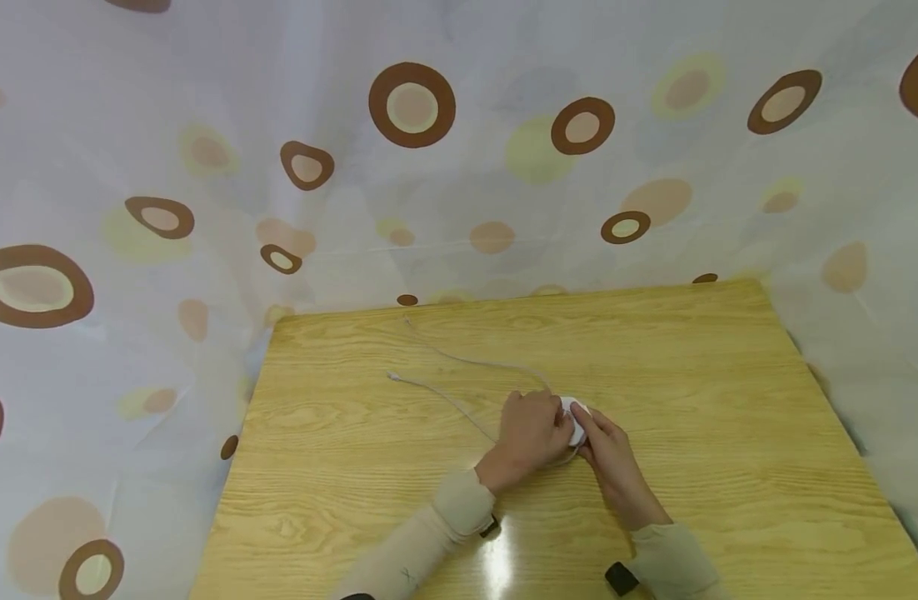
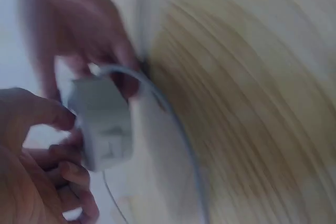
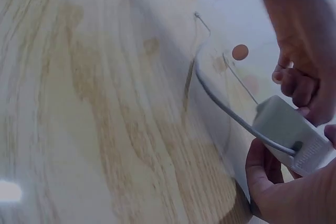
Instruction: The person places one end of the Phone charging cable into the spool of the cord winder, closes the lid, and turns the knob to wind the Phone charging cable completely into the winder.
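A white power adapter [image 1: 571,410] with a grey-white cable at each end is between the two hands, right of the table's middle. My right hand [image 1: 615,467] holds it, with the thumb on top and fingers beneath, as the right wrist view also shows. At its left side is my left hand [image 1: 530,429], fingers curled and thumb against the adapter. The left wrist view shows the adapter's boxy body [image 2: 105,121] with a recess in its face, blurred. One thick cable [image 3: 226,108] arches out of the end near my right fingers.
Two cable lengths stretch left over the wood-grain table [image 1: 339,467], one ending in a small connector [image 1: 393,377], the other reaching a tip [image 1: 407,320] near the back edge. A white curtain [image 1: 459,183] with brown and yellow circles surrounds the table's back and sides.
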Motion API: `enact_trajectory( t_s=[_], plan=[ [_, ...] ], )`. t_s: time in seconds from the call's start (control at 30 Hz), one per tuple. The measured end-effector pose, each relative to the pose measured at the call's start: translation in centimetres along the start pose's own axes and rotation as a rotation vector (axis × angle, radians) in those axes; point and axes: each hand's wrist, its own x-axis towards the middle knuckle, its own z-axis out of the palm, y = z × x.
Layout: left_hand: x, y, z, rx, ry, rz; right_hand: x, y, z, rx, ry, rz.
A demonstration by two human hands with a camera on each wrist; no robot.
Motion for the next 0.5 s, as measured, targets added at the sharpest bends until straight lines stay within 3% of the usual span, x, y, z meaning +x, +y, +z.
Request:
enact_trajectory(
  t_s=[0.1, 0.2, 0.3, 0.5],
  plan=[
    [0.6, 0.8, -0.4, -0.148, -0.070, -0.158, 0.0, -0.1, -0.1, 0.017, 0.012, -0.017],
    [0.7, 1.0, -0.6, -0.188, -0.100, -0.174, 0.0, 0.0, -0.3, 0.047, 0.016, -0.017],
    [0.1, 0.7, -0.5, -0.149, -0.065, -0.067, -0.1, 0.2, -0.5, 0.037, 0.013, 0.003],
    [-0.5, -1.5, -1.0, 0.117, 0.044, 0.305, 0.2, 0.1, -1.0, -0.010, 0.013, 0.004]
  ],
)
